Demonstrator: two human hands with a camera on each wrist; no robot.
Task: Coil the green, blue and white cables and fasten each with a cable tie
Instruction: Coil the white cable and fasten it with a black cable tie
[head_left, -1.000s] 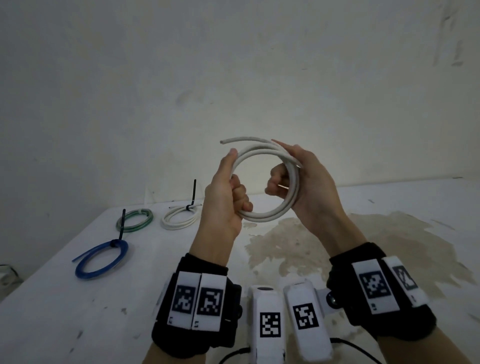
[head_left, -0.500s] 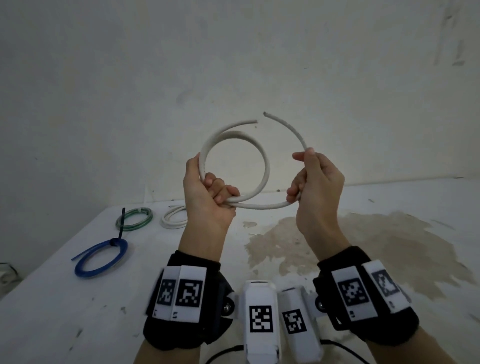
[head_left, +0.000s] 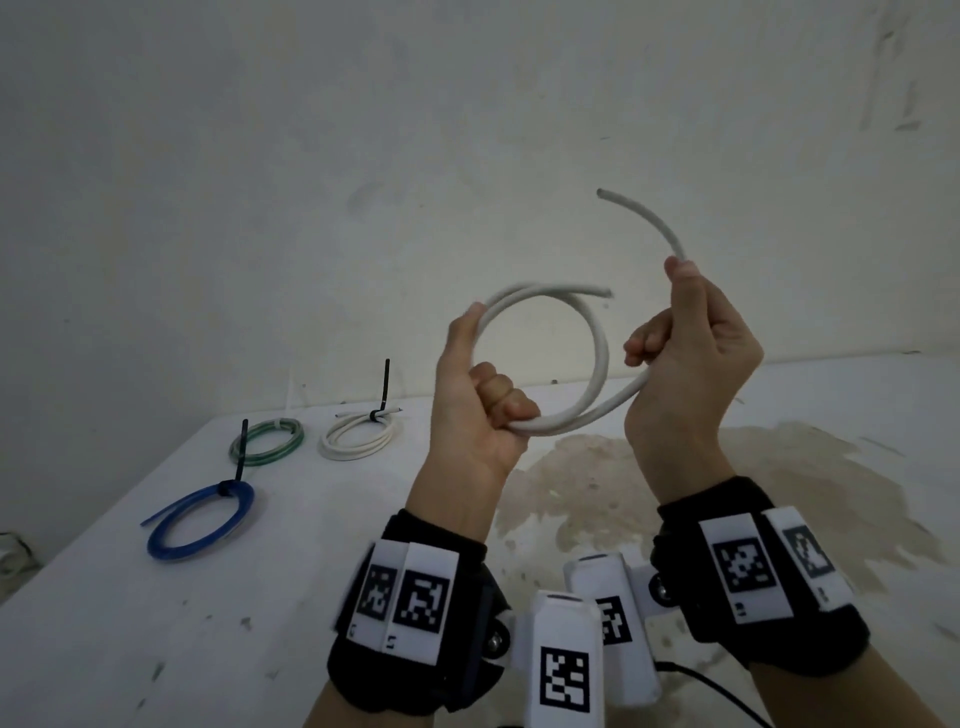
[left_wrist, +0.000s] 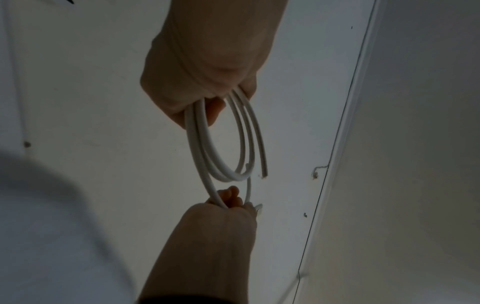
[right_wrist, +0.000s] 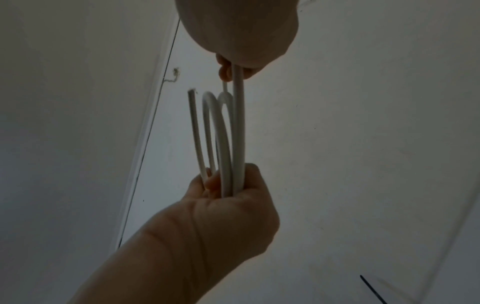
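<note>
I hold a white cable (head_left: 597, 358) in the air above the table. My left hand (head_left: 483, 395) grips the bottom of its loop in a fist, thumb along the loop's left side. My right hand (head_left: 680, 338) grips the strand to the right, and the free end (head_left: 639, 213) arcs up and left from it. In the left wrist view the left hand (left_wrist: 202, 86) clasps several turns of cable (left_wrist: 202, 148), while the right hand (left_wrist: 223, 222) holds one strand. The right wrist view shows the right hand (right_wrist: 241, 37), the cable (right_wrist: 237, 127) and the left hand (right_wrist: 228, 207).
On the white table (head_left: 156, 623), at the left, lie a blue coil (head_left: 202, 519), a green coil (head_left: 267, 441) and another white coil (head_left: 358, 436), each bound with a black cable tie. A brownish stain (head_left: 623, 493) marks the table under my hands. A plain wall stands behind.
One second ago both hands held the cable as one tight coil. My right hand has since drawn the free end out to the right and upward, which opened the coil.
</note>
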